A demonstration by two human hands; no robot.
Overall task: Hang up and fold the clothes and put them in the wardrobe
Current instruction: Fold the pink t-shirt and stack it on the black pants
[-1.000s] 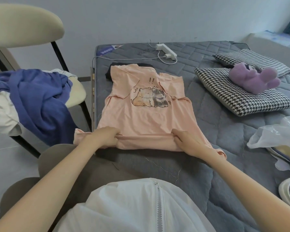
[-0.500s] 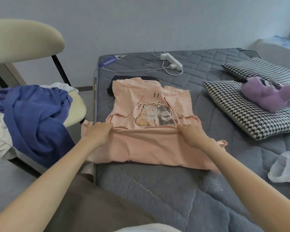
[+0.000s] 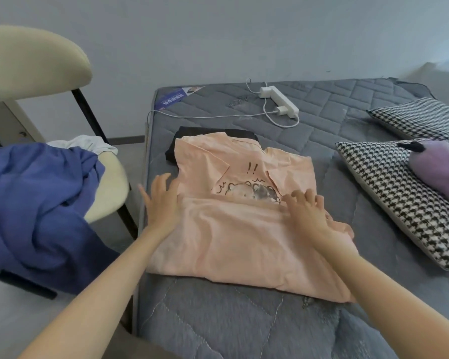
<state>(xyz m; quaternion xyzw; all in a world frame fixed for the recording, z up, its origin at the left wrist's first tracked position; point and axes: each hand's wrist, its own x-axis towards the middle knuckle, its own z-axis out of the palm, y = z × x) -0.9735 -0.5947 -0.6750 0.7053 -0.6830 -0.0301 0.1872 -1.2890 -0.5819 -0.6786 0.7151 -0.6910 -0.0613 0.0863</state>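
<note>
Folding under way: my left hand (image 3: pixel 163 203) and right hand (image 3: pixel 306 211) lie flat, fingers spread, pressing the turned-up lower half of a pink T-shirt (image 3: pixel 239 244) at centre frame on the mattress (image 3: pixel 347 151). I should smooth outward, keeping edges square. Its print (image 3: pixel 251 168) reads "!!"; the blue label (image 3: pixel 176 98), upper centre, is illegible.

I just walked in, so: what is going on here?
A person is folding a pink T-shirt on the grey mattress. Its lower part lies folded up over the cartoon print. Both hands rest flat, fingers spread: left hand at its left edge, right hand on the fold. A blue garment lies on the chair.
</note>
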